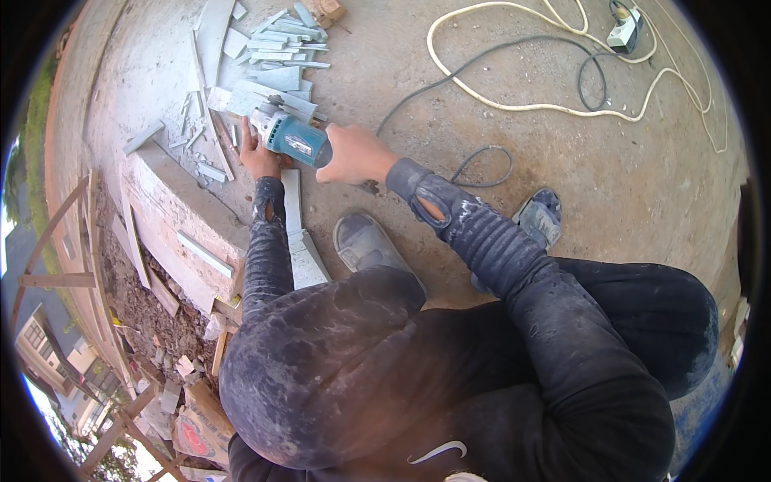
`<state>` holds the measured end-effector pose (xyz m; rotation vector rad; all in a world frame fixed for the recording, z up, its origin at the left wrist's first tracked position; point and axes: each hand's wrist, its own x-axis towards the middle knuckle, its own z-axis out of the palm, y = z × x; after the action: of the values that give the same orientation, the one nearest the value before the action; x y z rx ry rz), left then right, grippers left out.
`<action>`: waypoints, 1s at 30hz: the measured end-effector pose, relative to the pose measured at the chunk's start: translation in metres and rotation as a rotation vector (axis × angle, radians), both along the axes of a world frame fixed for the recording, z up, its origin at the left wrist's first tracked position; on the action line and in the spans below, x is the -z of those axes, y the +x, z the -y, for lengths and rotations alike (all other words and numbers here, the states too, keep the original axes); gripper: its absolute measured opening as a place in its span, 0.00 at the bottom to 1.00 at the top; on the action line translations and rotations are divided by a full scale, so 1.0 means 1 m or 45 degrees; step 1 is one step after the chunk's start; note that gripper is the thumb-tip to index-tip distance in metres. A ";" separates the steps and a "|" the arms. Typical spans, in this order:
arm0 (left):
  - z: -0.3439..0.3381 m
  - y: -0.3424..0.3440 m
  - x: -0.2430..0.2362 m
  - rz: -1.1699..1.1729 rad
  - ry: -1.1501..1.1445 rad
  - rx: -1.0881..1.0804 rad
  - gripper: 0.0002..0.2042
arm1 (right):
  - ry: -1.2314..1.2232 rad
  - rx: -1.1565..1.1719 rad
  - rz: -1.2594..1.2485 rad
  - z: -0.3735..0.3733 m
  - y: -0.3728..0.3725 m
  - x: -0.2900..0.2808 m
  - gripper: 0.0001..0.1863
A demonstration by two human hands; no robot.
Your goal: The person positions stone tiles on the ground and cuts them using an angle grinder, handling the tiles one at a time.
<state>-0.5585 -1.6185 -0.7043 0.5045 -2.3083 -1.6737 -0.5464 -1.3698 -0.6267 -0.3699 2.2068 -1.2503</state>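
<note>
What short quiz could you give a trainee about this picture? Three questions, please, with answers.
1. Which hand grips the dark rear end of the teal-and-black handheld grinder?
2. True or false: the thick cream-coloured cable lies to the right of the pile of thin pale-grey strips.
3. The long, dusty fabric right sleeve is: A) red; B) dark grey-black; C) yellow.
Key: 1. the right hand; 2. true; 3. B.

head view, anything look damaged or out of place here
The dark, dust-streaked fabric right sleeve has an oval opening near the cuff, baring skin: perhaps a tear or thumb hole. The matching left sleeve has one too.
</note>
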 end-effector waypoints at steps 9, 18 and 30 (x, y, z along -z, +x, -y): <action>0.015 -0.002 0.014 -0.006 -0.057 -0.019 0.28 | 0.006 -0.022 0.009 -0.005 0.005 0.004 0.30; 0.003 0.000 0.001 0.022 -0.101 -0.026 0.26 | -0.012 -0.012 0.015 -0.014 0.010 0.004 0.30; 0.000 0.000 -0.006 0.035 -0.212 -0.005 0.26 | -0.034 -0.021 0.035 -0.027 0.015 -0.002 0.29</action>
<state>-0.5582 -1.6183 -0.6987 0.4994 -2.4374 -1.4652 -0.5317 -1.3428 -0.6245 -0.3786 2.1615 -1.2703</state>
